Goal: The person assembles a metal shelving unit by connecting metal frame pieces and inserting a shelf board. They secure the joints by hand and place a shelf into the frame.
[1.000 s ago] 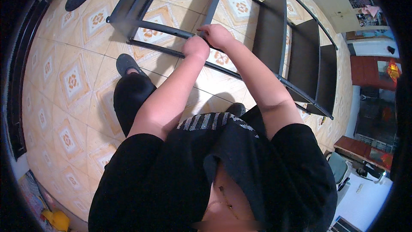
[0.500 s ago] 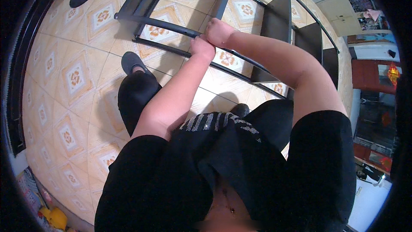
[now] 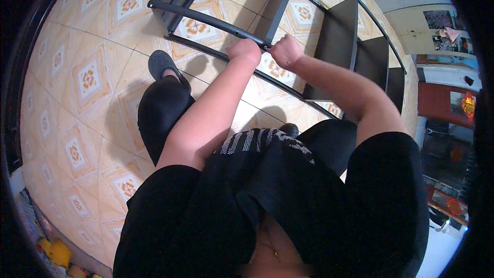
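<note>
**Both hands at the rail-and-crossbar joint of the black rack**

Black rack [image 3: 332,46] lies on the tiled floor [image 3: 85,85], ahead of the person. Its long axis slants across the view, from upper left to lower right.

Key relation: the near rail [image 3: 200,19] runs along that axis and meets a flat crossbar [image 3: 283,7] roughly square to it. The joint sits between the hands. Left hand [image 3: 244,49] is just left of it, against the underside of the rail; right hand [image 3: 286,51] is just right of it. Neither is clearly nearer.

Hand state: both curled, backs toward the camera. Left fingers mostly hidden; cannot tell whether they close around the rail. Right is bunched like a fist at the joint; cannot tell if something small is inside.

A lower rail [image 3: 198,47] passes below, roughly parallel. Dark shelf panels [image 3: 373,59] stand on edge toward the right; floor tiles show through the open bays.

Containers: pale cabinet [image 3: 406,36] at far right, contents not visible; pink cloth [image 3: 450,34] beside it.
</note>
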### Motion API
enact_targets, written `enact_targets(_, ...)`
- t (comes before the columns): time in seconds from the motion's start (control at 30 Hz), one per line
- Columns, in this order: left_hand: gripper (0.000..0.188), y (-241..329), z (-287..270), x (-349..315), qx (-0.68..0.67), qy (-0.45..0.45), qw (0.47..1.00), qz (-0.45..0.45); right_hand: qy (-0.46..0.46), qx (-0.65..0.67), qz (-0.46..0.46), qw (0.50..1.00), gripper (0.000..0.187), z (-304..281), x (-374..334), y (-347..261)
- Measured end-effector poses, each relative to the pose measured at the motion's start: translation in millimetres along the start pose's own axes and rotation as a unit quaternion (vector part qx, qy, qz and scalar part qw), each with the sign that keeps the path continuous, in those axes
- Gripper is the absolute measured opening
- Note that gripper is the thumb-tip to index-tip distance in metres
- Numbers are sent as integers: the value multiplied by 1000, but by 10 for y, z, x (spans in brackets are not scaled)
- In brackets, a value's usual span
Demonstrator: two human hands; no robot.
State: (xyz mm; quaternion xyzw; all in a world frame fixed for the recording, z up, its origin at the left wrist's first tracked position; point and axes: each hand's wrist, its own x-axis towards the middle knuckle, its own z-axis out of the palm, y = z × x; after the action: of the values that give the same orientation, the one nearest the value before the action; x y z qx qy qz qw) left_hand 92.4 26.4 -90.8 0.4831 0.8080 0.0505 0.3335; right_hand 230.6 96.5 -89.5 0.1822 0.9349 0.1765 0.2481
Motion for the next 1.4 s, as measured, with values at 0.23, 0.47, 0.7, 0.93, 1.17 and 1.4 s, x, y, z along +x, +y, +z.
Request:
enact_targets(0.23,34,-96,-24,19,-6,-33,999,-14,7,403,401,823,50,26,32,-648)
enact_targets(0.47,45,-126,164,112,3,-66,998,8,114,636,524,555,58,50,322,-1023)
enact_targets(0.7,43,-476,1078,894,-534,-126,830,-97,79,690,395,602,59,363,293,-899)
enact_targets(0.93,48,35,620,303,-596,-285,723,-204,89,653,386,645,46,591,-79,-665)
enact_targets(1.17,45,179,472,322,-624,-271,693,-239,153,714,319,605,34,449,-306,-467)
enact_targets(1.4,21,193,778,547,-688,-183,638,-293,11,731,237,640,28,407,-978,-558)
